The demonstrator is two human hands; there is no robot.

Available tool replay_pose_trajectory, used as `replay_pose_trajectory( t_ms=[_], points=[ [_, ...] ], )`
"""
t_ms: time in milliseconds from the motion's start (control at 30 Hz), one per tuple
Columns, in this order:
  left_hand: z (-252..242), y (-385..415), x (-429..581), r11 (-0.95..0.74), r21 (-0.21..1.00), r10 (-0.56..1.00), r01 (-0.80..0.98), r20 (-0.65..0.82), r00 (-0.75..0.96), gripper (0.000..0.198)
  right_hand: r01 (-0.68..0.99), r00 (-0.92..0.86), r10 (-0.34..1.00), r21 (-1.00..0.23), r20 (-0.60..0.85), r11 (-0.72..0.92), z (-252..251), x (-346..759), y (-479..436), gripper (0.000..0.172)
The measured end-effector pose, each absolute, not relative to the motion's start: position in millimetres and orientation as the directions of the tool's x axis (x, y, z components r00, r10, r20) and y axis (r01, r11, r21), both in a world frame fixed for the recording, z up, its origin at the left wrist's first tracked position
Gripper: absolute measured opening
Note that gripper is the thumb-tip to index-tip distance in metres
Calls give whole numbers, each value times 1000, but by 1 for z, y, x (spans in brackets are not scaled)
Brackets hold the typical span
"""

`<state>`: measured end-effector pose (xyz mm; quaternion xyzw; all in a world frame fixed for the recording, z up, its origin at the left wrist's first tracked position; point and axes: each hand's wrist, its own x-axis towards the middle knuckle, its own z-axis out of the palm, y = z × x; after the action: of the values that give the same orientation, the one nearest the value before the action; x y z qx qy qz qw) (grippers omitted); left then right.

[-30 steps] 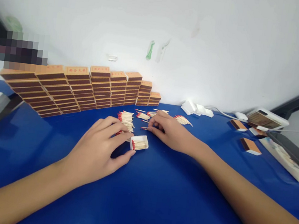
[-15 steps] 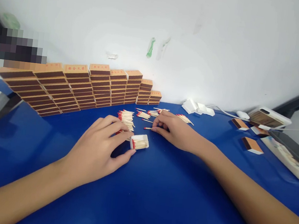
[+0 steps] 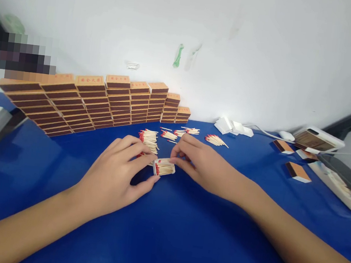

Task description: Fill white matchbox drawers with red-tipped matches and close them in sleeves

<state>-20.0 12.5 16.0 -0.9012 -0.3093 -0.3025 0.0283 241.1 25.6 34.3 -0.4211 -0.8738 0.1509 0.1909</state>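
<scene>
A small white matchbox tray (image 3: 174, 170) lies on the blue table, partly filled with red-tipped matches (image 3: 165, 169). My left hand (image 3: 120, 173) steadies its left end, thumb at the near corner and fingers at the far one. Over the tray's far right side, my right hand (image 3: 194, 157) pinches a match (image 3: 163, 161) by its plain end, red tip pointing left. Just behind the tray spreads a pile of loose matches (image 3: 148, 139), partly covered by my left fingers. Smaller groups of matches (image 3: 169, 135) lie farther back, and another bunch (image 3: 216, 140) sits beyond my right hand.
Stacked matchboxes (image 3: 93, 101) form a stepped wall at the back left. White empty trays (image 3: 229, 126) lie against the wall. Several loose matchbox sleeves (image 3: 297, 171), a white device (image 3: 318, 138) with a cable and a packet (image 3: 337, 188) are at the right.
My right hand has brought the match from the table behind the tray leftward and nearer, over the tray. My left hand has stayed at the tray.
</scene>
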Motion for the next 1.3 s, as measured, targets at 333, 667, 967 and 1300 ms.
replay_pose_trajectory(
  t_ms=[333, 667, 967, 1300],
  points=[
    [14, 14, -20, -813, 132, 532, 568, 565, 630, 18, 628, -576, 797, -526, 182, 574, 32, 242, 26, 8],
    [15, 14, -19, -814, 133, 530, 565, 570, 628, 16, 612, -582, 804, -586, 121, 531, 28, 238, 24, 7],
    [14, 13, -20, -815, 138, 533, 563, 563, 632, 17, 663, -342, 862, -554, 374, 503, 7, 256, 67, 4],
    [14, 13, -19, -816, 134, 529, 562, 564, 634, 17, 709, -399, 853, -476, 337, 520, -5, 252, 76, 6]
  ],
)
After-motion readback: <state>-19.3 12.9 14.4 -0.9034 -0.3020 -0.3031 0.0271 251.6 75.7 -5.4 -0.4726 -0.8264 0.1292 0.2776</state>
